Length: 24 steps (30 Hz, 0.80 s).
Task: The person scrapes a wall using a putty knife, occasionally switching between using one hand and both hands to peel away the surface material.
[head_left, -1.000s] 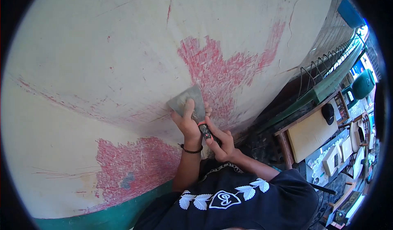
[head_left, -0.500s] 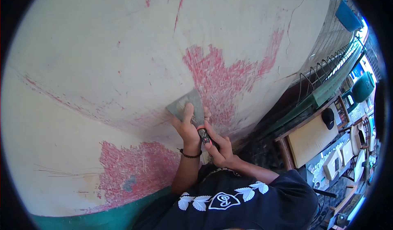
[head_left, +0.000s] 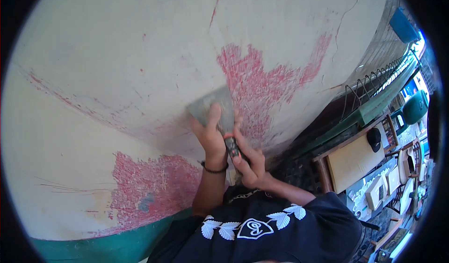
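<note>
Two hands on one paint scraper, blade flat against a cream wall.

The left hand point(head_left: 211, 139) presses its fingers on the scraper point(head_left: 213, 108) blade, apparently to keep the edge biting into the wall point(head_left: 140, 52); the right hand point(head_left: 250, 162) is wrapped round the dark handle behind it, likely supplying the push. The blade sits at the edge of a red scraped patch point(head_left: 262, 85), just beside bare cream paint.

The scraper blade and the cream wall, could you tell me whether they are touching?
Touching. In the head view the scraper blade lies flat against the wall, pressed by the left hand, with no gap visible.
</note>
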### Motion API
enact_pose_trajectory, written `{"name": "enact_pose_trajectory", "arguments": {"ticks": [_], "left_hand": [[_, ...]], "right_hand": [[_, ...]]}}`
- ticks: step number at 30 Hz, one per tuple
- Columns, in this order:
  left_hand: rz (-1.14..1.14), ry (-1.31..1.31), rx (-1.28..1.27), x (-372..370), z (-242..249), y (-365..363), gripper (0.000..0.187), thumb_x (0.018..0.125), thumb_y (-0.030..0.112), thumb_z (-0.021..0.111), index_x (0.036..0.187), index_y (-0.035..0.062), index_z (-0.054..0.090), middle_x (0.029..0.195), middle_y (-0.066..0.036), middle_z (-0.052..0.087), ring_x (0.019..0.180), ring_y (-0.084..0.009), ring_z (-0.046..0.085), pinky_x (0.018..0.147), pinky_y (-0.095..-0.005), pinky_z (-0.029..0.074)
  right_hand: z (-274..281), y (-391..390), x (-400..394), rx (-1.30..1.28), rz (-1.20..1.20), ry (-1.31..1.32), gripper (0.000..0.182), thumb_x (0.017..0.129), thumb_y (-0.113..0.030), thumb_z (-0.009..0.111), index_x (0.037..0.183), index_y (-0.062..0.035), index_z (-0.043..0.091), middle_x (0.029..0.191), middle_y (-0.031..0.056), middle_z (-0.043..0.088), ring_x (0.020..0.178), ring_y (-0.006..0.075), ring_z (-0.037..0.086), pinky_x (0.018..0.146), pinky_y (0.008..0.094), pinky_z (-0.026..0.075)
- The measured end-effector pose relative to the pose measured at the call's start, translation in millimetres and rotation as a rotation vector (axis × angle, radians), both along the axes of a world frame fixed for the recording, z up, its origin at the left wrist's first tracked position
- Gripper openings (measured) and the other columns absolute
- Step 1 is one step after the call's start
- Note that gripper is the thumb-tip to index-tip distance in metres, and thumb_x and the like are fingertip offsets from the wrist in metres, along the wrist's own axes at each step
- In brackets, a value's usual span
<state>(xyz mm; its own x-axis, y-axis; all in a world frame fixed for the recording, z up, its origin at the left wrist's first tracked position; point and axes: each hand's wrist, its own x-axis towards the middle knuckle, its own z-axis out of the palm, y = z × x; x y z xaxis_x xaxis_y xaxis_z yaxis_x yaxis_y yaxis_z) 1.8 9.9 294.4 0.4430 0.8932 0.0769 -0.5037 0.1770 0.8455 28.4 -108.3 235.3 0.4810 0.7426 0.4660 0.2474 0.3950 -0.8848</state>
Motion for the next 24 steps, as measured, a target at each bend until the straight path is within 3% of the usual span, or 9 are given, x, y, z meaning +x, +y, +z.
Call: {"name": "enact_pose_trajectory", "arguments": {"ticks": [3,6,9,15,20,24], "left_hand": [[-0.018,0.021,0.053,-1.2,-13.3,2.1,0.022,0.093,0.018,0.059,0.097,-0.0038,0.058,0.073,-0.017,0.065,0.055,-0.0235,0.064,0.049,-0.0331,0.053],[-0.08,0.059,-0.057,-9.8,-7.4,3.3,0.022,0.093,0.018,0.06,0.098,-0.0038,0.058,0.073,-0.017,0.065,0.055,-0.0233,0.064,0.049,-0.0328,0.054],[-0.034,0.02,-0.016,-6.8,-18.3,0.5,0.021,0.093,0.018,0.059,0.096,-0.0035,0.06,0.072,-0.016,0.066,0.054,-0.0231,0.063,0.049,-0.0332,0.054],[-0.009,-0.013,0.097,8.9,20.3,7.0,0.024,0.093,0.017,0.059,0.102,-0.0058,0.057,0.073,-0.016,0.065,0.054,-0.0231,0.064,0.048,-0.0323,0.053],[-0.039,-0.05,0.07,7.3,8.9,1.7,0.024,0.091,0.017,0.062,0.101,-0.0049,0.057,0.073,-0.015,0.064,0.054,-0.0228,0.063,0.047,-0.0316,0.052],[-0.122,-0.099,0.085,3.0,25.8,0.8,0.022,0.091,0.016,0.062,0.101,-0.0039,0.058,0.073,-0.015,0.064,0.054,-0.023,0.063,0.046,-0.0319,0.052]], "right_hand": [[-11.9,-9.1,-1.9,-0.055,0.027,0.001,0.059,0.096,-0.013,0.051,0.148,0.0076,0.032,0.098,0.0148,0.069,0.067,0.0095,0.058,0.065,0.0259,0.049],[-0.2,-7.1,-14.4,0.056,-0.03,-0.04,0.059,0.096,-0.013,0.051,0.147,0.0082,0.032,0.088,0.0107,0.067,0.066,0.0087,0.056,0.062,0.026,0.048],[-19.7,-1.1,-6.8,0.075,-0.066,-0.092,0.059,0.096,-0.015,0.051,0.148,0.007,0.032,0.088,0.0096,0.067,0.065,0.0082,0.054,0.06,0.0254,0.046],[9.9,1.0,3.9,-0.048,0.046,0.149,0.06,0.096,-0.017,0.051,0.15,0.0009,0.032,0.117,0.0116,0.067,0.067,0.0076,0.053,0.065,0.0237,0.046],[-5.3,5.0,-0.3,0.077,-0.085,-0.045,0.058,0.096,-0.015,0.05,0.15,0.0007,0.034,0.119,0.0086,0.065,0.071,0.0072,0.052,0.067,0.0229,0.045],[26.6,-6.8,2.6,-0.048,0.004,0.106,0.059,0.097,-0.016,0.05,0.15,0.0013,0.032,0.119,0.0105,0.065,0.077,0.0095,0.055,0.071,0.0246,0.047]]}}
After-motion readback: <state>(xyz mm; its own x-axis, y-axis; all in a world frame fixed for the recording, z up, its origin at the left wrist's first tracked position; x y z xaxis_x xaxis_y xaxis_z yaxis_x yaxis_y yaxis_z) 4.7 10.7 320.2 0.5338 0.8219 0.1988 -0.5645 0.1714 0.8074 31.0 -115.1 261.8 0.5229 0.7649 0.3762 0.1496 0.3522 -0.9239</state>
